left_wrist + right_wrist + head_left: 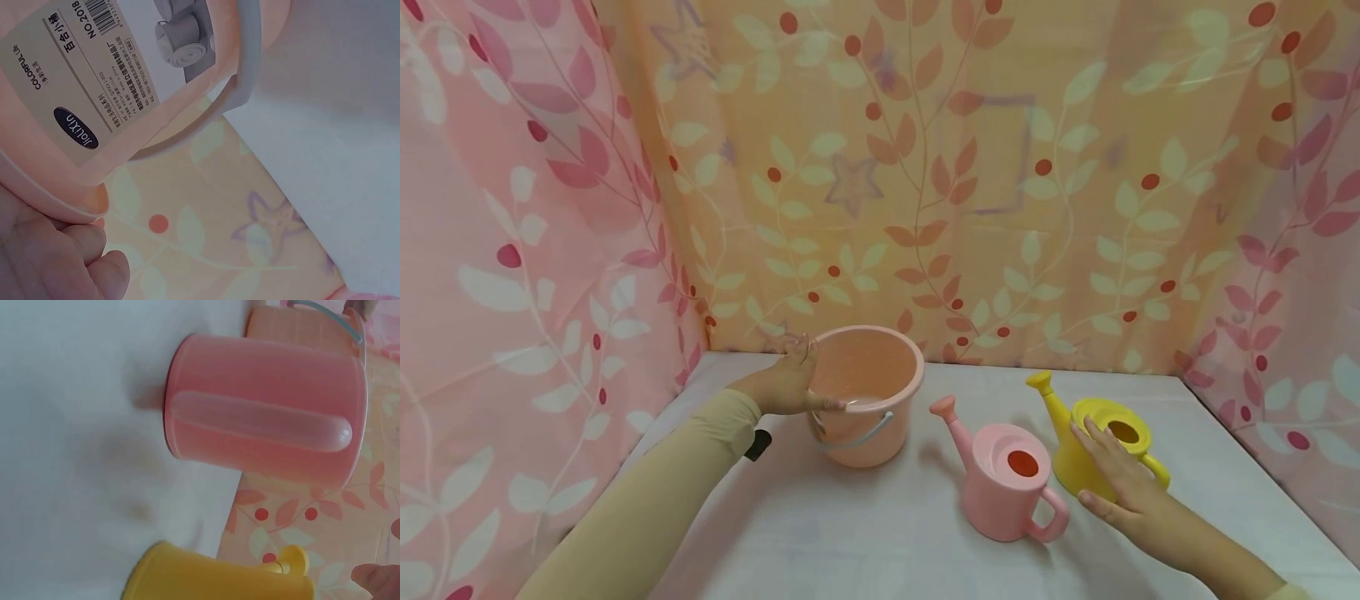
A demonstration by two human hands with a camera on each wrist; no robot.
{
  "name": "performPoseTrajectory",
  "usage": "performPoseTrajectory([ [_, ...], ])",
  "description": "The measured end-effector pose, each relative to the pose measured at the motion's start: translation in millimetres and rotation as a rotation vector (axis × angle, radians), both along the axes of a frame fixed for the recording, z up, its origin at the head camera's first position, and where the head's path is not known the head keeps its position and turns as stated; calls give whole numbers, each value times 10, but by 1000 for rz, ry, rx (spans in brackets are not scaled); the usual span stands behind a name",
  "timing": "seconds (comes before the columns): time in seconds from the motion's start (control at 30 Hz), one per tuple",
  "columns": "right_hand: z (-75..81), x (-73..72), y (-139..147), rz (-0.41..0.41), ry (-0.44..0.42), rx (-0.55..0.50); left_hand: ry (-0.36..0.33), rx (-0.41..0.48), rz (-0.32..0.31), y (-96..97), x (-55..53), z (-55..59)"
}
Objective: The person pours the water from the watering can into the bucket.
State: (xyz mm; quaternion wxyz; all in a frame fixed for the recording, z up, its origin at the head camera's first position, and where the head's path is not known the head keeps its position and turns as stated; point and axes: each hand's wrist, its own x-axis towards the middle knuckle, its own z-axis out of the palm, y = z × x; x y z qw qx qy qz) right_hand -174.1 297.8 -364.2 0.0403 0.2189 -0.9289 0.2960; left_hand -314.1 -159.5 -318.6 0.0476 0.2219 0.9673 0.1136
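Note:
A peach-pink bucket (871,437) with a grey-blue handle stands on the white-covered table. My left hand (786,379) rests at its left rim, thumb laid along the front of the rim and fingers spread toward the back. In the left wrist view, fingers (87,240) lie against the rim, near a printed label (94,69) on the bucket's side. A pink watering can (996,500) stands between the hands. My right hand (1123,492) hovers over a yellow watering can (1078,467), fingers straight and holding nothing, hiding part of its body.
Leaf-patterned curtains enclose the table at the back (925,208) and both sides. Both watering-can spouts point toward the back left. A small black object (759,445) shows beside my left sleeve. White tablecloth (850,533) stretches in front of the bucket.

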Motion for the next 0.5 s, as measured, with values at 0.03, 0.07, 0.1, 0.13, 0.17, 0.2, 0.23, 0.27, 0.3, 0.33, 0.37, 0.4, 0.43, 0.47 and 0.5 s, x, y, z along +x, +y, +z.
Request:
performPoseTrajectory([
  [0.03, -12, 3, -12, 5, -6, -18, 0, -1, 2, 0, 1, 0],
  [0.07, -25, 7, -23, 8, -9, -29, -1, -1, 3, 0, 2, 1],
  [0.1, -35, 11, -33, 7, -19, -44, -1, 0, 4, 1, 3, 1],
  [0.13, -49, 16, -43, 5, -24, -56, -1, -1, 6, 1, 4, 2],
  [0.17, -59, 19, -53, -3, -29, -61, 0, -2, 7, 1, 6, 2],
  [0.2, -69, 23, -62, -7, -33, -69, 1, -4, 8, 1, 7, 3],
  [0.23, -77, 27, -69, -11, -37, -77, 2, -5, 8, 2, 9, 4],
  [0.27, -86, 30, -74, -17, -46, -83, 3, -7, 9, 2, 11, 5],
  [0.3, -94, 32, -79, -25, -57, -94, 3, -8, 9, 3, 12, 6],
  [0.33, -100, 33, -82, -37, -70, -95, 4, -10, 8, 4, 13, 8],
  [0.37, -109, 32, -84, -43, -77, -98, 4, -11, 8, 3, 14, 9],
  [0.4, -122, 29, -83, -45, -84, -106, 4, -12, 9, 4, 15, 11],
  [0.43, -139, 27, -82, -45, -89, -120, 4, -12, 10, 6, 16, 12],
  [0.47, -157, 23, -81, -42, -99, -141, 4, -11, 10, 7, 15, 13],
  [0.5, -177, 20, -81, -42, -109, -165, 3, -11, 9, 8, 15, 13],
])
